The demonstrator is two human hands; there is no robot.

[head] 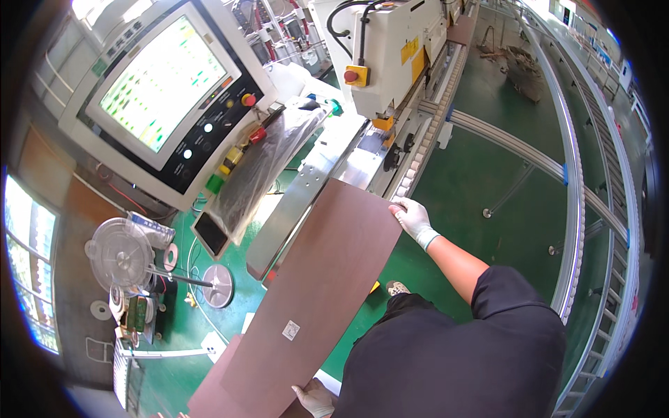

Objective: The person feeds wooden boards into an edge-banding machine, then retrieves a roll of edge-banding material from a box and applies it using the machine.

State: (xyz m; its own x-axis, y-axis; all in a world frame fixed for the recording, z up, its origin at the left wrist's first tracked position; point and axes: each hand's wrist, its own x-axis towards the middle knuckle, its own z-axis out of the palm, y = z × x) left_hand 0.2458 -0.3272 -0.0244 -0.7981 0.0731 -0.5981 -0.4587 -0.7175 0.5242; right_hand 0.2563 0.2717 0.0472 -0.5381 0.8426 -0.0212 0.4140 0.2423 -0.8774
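Note:
A long brown flat panel (329, 261) with a small printed label (291, 330) lies slantwise before me. Its far end rests at the infeed of a machine, beside a metal guide plate (292, 230). My right hand (414, 217), in a pale work glove, grips the panel's far right corner near the roller track (410, 177). Down at the picture's lower edge, my gloved left hand (314, 398) holds the panel's near long edge with the thumb on top; its other fingers are partly hidden. Another brown panel (214, 379) shows beneath the near end.
A control console (167, 94) with a lit screen stands at left. The machine housing (387, 62) carries a red emergency stop (351, 76). Roller conveyors (575, 209) run along the right. A pedestal fan (123, 256) and cables occupy the green floor at left.

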